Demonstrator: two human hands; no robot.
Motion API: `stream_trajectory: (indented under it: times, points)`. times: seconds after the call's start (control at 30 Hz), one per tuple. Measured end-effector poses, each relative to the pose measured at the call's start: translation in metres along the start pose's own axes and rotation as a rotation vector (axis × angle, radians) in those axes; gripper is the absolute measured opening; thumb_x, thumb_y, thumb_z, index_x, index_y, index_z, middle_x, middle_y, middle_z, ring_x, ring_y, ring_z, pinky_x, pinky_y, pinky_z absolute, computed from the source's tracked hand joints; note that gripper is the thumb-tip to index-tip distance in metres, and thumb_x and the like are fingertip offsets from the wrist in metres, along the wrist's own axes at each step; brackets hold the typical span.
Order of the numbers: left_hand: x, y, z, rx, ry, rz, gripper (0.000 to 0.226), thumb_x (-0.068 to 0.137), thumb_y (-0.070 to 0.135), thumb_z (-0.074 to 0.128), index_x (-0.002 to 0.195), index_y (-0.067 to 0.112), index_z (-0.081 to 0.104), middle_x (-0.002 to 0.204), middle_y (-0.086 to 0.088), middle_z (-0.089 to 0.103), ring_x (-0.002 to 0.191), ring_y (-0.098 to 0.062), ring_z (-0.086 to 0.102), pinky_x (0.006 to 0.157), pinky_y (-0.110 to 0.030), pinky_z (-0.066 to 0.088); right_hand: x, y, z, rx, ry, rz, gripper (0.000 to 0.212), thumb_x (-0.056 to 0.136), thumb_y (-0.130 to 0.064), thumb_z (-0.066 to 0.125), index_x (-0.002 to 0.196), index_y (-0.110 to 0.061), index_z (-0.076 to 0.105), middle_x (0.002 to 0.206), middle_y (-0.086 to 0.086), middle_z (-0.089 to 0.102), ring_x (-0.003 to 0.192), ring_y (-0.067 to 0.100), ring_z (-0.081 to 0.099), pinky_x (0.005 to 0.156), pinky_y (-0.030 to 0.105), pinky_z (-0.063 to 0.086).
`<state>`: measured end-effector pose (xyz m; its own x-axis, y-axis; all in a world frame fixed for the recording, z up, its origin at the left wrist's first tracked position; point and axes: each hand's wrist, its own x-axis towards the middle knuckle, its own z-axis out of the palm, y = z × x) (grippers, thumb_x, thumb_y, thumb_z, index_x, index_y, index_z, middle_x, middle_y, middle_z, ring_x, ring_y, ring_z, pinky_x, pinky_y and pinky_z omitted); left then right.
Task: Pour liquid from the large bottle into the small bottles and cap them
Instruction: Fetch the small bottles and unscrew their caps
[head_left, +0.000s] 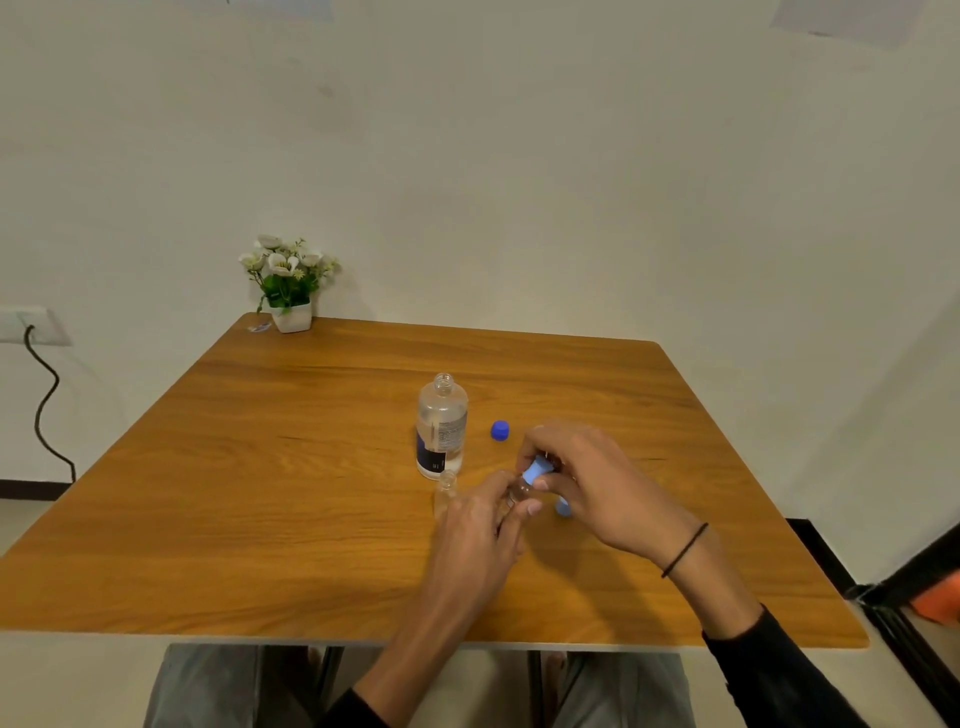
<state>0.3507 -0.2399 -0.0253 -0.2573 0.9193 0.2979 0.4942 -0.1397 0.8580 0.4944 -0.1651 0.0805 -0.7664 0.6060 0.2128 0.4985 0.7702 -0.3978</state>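
The large clear bottle (441, 426) stands uncapped near the table's middle, with its dark blue cap (500, 431) lying to its right. My left hand (480, 530) grips a small clear bottle (519, 489), mostly hidden by the fingers. My right hand (587, 483) pinches a light blue cap (536, 471) at that bottle's mouth. A second small clear bottle (445, 491) stands uncapped just left of my left hand. Another light blue cap (563, 507) lies on the table under my right hand.
A wooden table (260, 493) fills the view, set against a pale wall. A small white pot of flowers (289, 283) stands at its far left corner, with a small wrapper (258, 327) beside it. A black cable (44, 405) hangs from a wall socket at the left.
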Motion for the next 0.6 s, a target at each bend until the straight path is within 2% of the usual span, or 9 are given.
stream_trajectory:
  times: [0.1,0.2,0.3,0.37,0.4,0.5,0.53,0.6]
  points:
    - [0.003,0.003,-0.001,-0.027,-0.041,0.006,0.027,0.104,0.050,0.058,0.120,0.029,0.064,0.064,0.005,0.066,0.057,-0.005,0.063,0.061,-0.047,0.057,-0.003,0.004,0.000,0.021,-0.009,-0.039,0.039,0.089,0.013,0.062,0.094,-0.026,0.064,0.094,-0.016,0.057,0.096,0.001,0.052,0.077,0.008,0.041]
    - [0.004,0.001,-0.001,-0.041,-0.081,0.005,0.027,0.107,0.046,0.054,0.131,0.033,0.057,0.076,0.016,0.067,0.061,-0.002,0.059,0.061,-0.043,0.054,-0.003,0.010,-0.005,0.050,0.008,-0.064,0.048,0.083,0.018,0.062,0.094,-0.029,0.064,0.097,-0.019,0.059,0.098,0.003,0.054,0.077,0.012,0.043]
    - [-0.001,0.002,-0.002,-0.060,-0.068,-0.027,0.025,0.107,0.045,0.054,0.130,0.037,0.054,0.095,0.015,0.070,0.063,-0.005,0.061,0.067,-0.049,0.059,-0.002,0.018,-0.010,0.070,0.071,-0.050,0.037,0.088,0.009,0.068,0.097,-0.027,0.066,0.098,-0.016,0.061,0.095,0.005,0.057,0.077,0.018,0.045]
    - [-0.005,0.007,-0.003,-0.061,-0.051,-0.034,0.024,0.104,0.046,0.057,0.126,0.036,0.056,0.105,0.022,0.068,0.064,-0.008,0.066,0.067,-0.046,0.061,0.003,0.028,-0.007,0.028,0.124,0.021,0.026,0.093,-0.003,0.070,0.099,-0.028,0.065,0.101,-0.014,0.058,0.093,0.005,0.056,0.076,0.021,0.044]
    - [-0.007,0.009,-0.004,-0.061,-0.035,-0.028,0.024,0.103,0.046,0.058,0.125,0.037,0.057,0.104,0.024,0.068,0.064,-0.009,0.068,0.066,-0.043,0.061,0.007,0.036,-0.002,-0.017,0.135,0.079,0.022,0.095,-0.007,0.069,0.100,-0.028,0.064,0.104,-0.013,0.054,0.093,0.005,0.054,0.076,0.023,0.045]
    - [-0.014,0.013,-0.012,-0.066,0.049,-0.028,0.022,0.101,0.041,0.066,0.123,0.041,0.060,0.079,0.017,0.072,0.060,-0.006,0.066,0.061,-0.032,0.057,0.023,0.058,0.021,-0.135,0.091,0.247,0.018,0.099,-0.010,0.066,0.101,-0.027,0.063,0.110,-0.005,0.044,0.091,0.016,0.057,0.077,0.033,0.054]
    - [-0.016,0.014,-0.017,-0.079,0.079,-0.032,0.022,0.100,0.039,0.068,0.121,0.041,0.062,0.075,0.015,0.071,0.059,-0.006,0.065,0.060,-0.033,0.056,0.029,0.063,0.029,-0.163,0.056,0.280,0.020,0.098,-0.009,0.066,0.102,-0.028,0.062,0.110,-0.004,0.044,0.090,0.020,0.059,0.075,0.037,0.055]
    - [-0.019,0.017,-0.031,-0.103,0.126,-0.035,0.021,0.097,0.038,0.072,0.116,0.043,0.064,0.079,0.015,0.073,0.059,-0.008,0.064,0.058,-0.039,0.056,0.039,0.069,0.045,-0.235,-0.024,0.321,0.032,0.092,-0.008,0.072,0.110,-0.031,0.058,0.111,-0.005,0.046,0.092,0.024,0.060,0.073,0.039,0.053]
